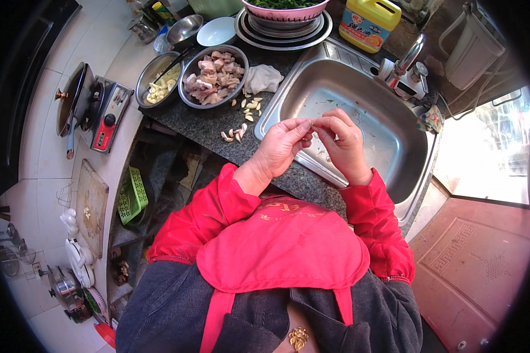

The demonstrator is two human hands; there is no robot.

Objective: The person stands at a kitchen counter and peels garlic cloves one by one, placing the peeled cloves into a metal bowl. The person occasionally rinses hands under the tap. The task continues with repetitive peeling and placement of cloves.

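Note:
My left hand (285, 143) and my right hand (342, 143) meet fingertip to fingertip over the near left part of the steel sink (380, 132). Something small is pinched between them, mostly hidden by the fingers; it may be a garlic clove. Unpeeled garlic cloves (235, 133) lie on the granite counter left of my left hand. Peeled garlic cloves (251, 106) lie farther back, by a white cloth (263, 78). A metal bowl of raw meat chunks (214, 79) stands beside a second bowl holding pale yellow pieces (160, 90) and dark chopsticks. Bits of skin and scraps lie in the sink.
Behind the sink are a faucet (406, 59) and a yellow detergent jug (369, 24). Stacked metal trays (282, 37) carry a pink basket of greens (287, 11). At left are a portable gas stove (108, 117), a lidded pan (73, 99) and a cutting board (92, 207).

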